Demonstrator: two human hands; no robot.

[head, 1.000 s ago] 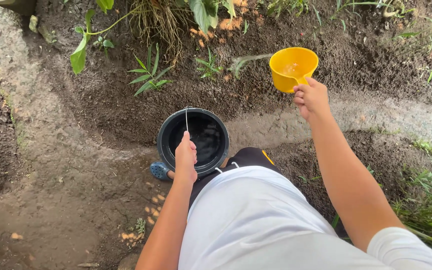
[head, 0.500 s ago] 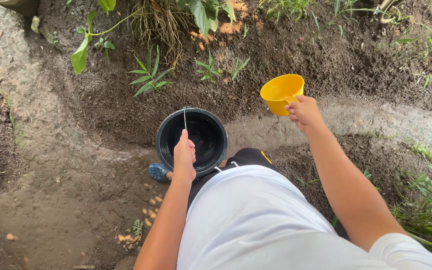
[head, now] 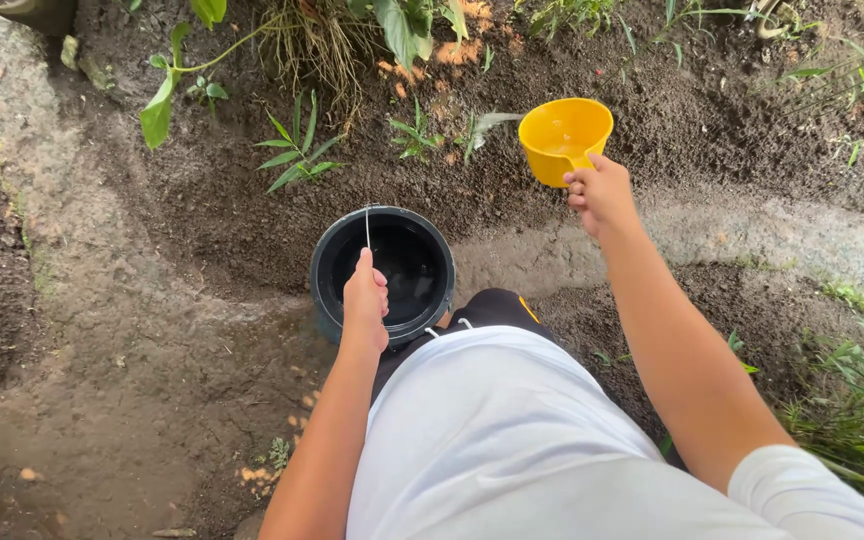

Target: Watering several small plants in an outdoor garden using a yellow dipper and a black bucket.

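Garden bed, seen from above: right hand (head: 602, 193) w/ fingers clamped on the handle of a yellow scoop (head: 564, 138), tipped toward the seedlings (head: 422, 137) as a thin sheet of water (head: 492, 122) leaves its rim. Left hand (head: 365, 300) w/ fingers closed round the wire bail of a black bucket (head: 384, 270), hung just above the dirt path (head: 102, 330). Judging by this: soil (head: 572, 90) around looks dark, prob. damp; bucket interior too dark to tell what's left.

Bare left hand (head: 365, 300), bare right hand (head: 600, 192), both forearms uncovered, white short sleeve (head: 812, 495) at right shoulder, white shirt (head: 492, 440), black shorts (head: 487, 308) with yellow mark.
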